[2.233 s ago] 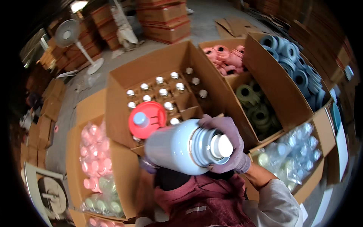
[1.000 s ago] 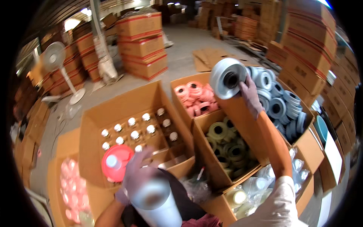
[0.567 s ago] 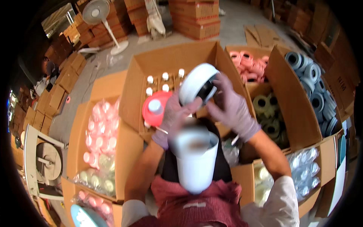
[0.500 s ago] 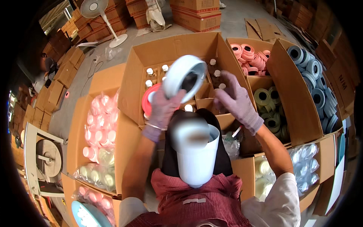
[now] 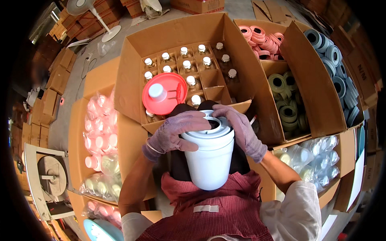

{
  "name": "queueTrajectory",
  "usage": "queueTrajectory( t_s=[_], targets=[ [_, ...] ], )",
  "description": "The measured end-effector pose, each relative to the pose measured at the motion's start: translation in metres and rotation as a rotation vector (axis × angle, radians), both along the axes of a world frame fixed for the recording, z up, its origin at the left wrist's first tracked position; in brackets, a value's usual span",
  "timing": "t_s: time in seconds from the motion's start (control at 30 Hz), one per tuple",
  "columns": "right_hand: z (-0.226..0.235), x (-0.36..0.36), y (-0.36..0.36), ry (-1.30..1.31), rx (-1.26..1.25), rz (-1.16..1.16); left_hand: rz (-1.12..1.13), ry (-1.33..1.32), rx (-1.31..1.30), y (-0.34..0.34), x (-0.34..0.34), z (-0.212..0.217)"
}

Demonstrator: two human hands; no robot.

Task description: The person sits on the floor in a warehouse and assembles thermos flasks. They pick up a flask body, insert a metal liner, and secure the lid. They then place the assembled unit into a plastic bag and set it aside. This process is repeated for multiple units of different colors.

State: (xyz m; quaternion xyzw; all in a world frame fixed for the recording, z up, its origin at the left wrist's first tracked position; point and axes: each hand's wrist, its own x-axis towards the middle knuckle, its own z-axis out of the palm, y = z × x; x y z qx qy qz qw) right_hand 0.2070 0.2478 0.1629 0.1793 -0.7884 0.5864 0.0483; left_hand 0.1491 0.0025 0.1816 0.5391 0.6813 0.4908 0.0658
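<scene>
White plastic canister [image 5: 210, 160] stands upright at frame centre on the person's lap, steadied for capping. Left hand [image 5: 177, 130] and right hand [image 5: 240, 130], both gloved, each grip the white ring lid [image 5: 209, 127] from opposite sides, pressing it level onto the rim.

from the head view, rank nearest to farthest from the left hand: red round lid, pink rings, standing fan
1. red round lid, just above the left hand, resting on the bottle box.
2. pink rings, upper right, in a box.
3. standing fan, top left on the floor.
</scene>
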Motion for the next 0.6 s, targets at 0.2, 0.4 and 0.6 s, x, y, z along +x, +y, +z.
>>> queueTrajectory(
  t_s=[0.2, 0.4, 0.6],
  targets=[
    [-0.023, -0.010, -0.002, -0.394, -0.413, 0.257, 0.346, 0.215, -0.355, 0.022, 0.056, 0.035],
    [0.018, 0.011, 0.007, 0.175, 0.073, 0.180, 0.460, -0.330, 0.069, 0.019, 0.039, -0.013],
    [0.085, 0.116, 0.027, 0.366, 0.731, 0.035, 0.567, -0.391, 0.036, 0.048, 0.063, -0.086]
  ],
)
